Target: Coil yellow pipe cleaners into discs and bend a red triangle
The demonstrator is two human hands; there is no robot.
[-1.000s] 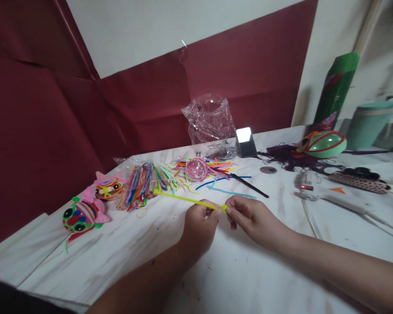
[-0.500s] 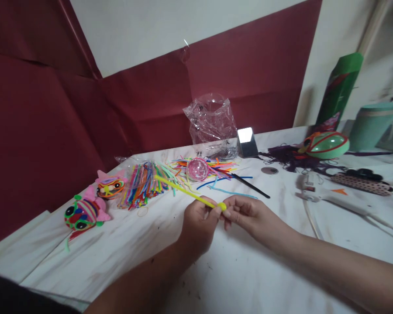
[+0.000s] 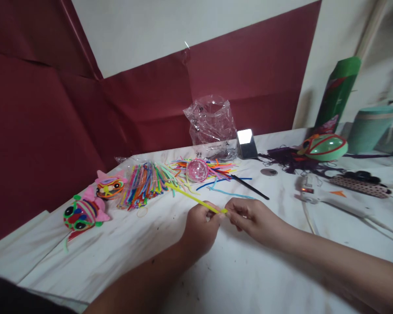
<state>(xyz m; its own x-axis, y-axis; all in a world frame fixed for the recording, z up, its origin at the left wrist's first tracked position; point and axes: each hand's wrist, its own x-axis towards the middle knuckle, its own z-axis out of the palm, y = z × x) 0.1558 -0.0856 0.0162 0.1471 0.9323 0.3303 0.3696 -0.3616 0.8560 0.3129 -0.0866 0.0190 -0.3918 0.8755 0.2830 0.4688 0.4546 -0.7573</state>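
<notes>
A yellow pipe cleaner [image 3: 193, 198] slants up and left from between my two hands. My left hand [image 3: 201, 226] pinches it near its lower right end. The thumb and fingers of my right hand [image 3: 253, 218] close on its coiled tip, just right of the left thumb. Beyond the hands lie loose pipe cleaners, among them a black one [image 3: 250, 187] and a light blue one [image 3: 231, 192]. A pink clear ball [image 3: 197, 170] rests on a pile of colourful pipe cleaners [image 3: 224, 165].
A bundle of pipe cleaners [image 3: 147, 185] and two decorated fish figures, one nearer [image 3: 81, 213] and one behind [image 3: 110, 186], lie left. On the right are a white glue gun [image 3: 334, 198], a brush [image 3: 360, 185], a green ball [image 3: 327, 147], purple tassels [image 3: 283, 159] and a cup [image 3: 371, 128].
The yellow pipe cleaner's free end has shifted right and down. Its coiled end, round and facing me before, now looks flatter between the fingertips.
</notes>
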